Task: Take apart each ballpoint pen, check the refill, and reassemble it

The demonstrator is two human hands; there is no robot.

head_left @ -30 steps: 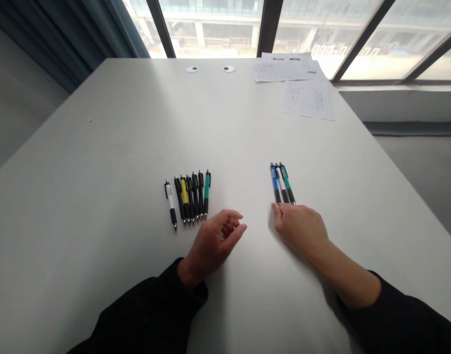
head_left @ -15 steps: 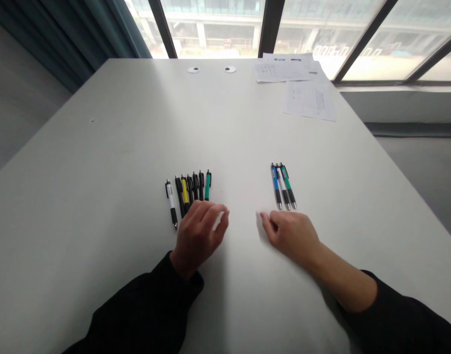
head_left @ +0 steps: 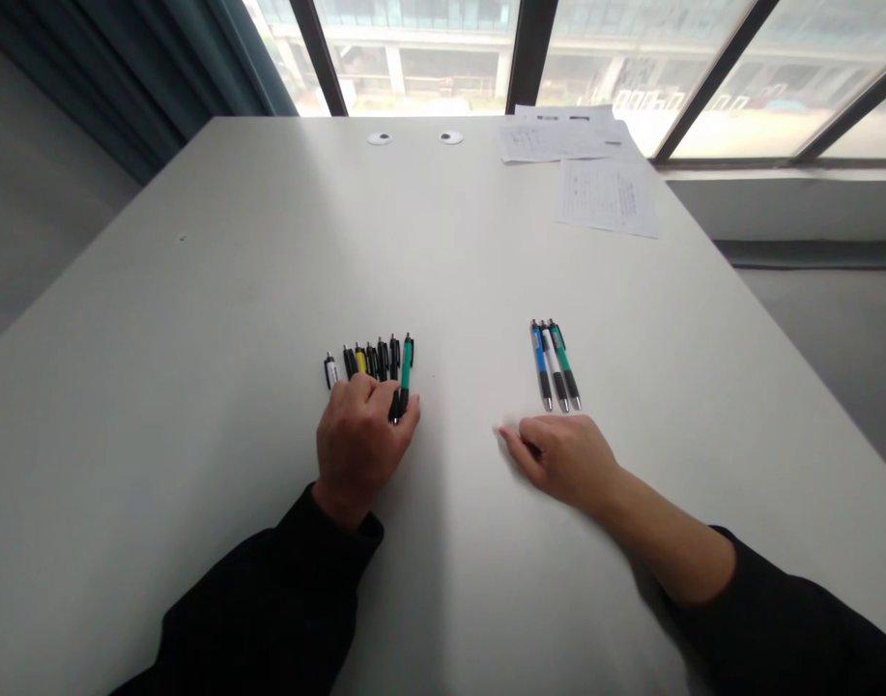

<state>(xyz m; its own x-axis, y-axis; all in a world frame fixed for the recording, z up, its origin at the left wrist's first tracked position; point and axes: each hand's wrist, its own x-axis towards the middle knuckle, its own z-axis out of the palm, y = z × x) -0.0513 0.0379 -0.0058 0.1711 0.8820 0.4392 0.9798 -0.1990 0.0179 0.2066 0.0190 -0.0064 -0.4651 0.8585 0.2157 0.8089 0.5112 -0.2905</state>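
My left hand (head_left: 362, 449) lies curled over the lower halves of a row of several black-barrelled click pens (head_left: 371, 361), and its fingers seem to touch them. Their tops still show, including a white-barrelled pen (head_left: 330, 371) at the far left, a yellow one (head_left: 359, 362) and a green one (head_left: 407, 372) at the right end. Whether that hand grips any pen is hidden. My right hand (head_left: 562, 459) rests on the white table with its fingers drawn together, holding nothing. Just above it lie a blue pen (head_left: 540, 362), a white pen (head_left: 554, 365) and a green pen (head_left: 564, 363), side by side and apart from the hand.
Printed papers (head_left: 606, 197) lie at the far right of the white table (head_left: 217, 290). Two round white grommets (head_left: 379, 139) sit near its far edge. Behind it is a large window (head_left: 420, 58), with a dark curtain (head_left: 196, 58) at the left.
My left hand has moved forward and left onto the pen row, now covering its lower halves. My right hand has drawn back and left, away from the tips of the three pens.
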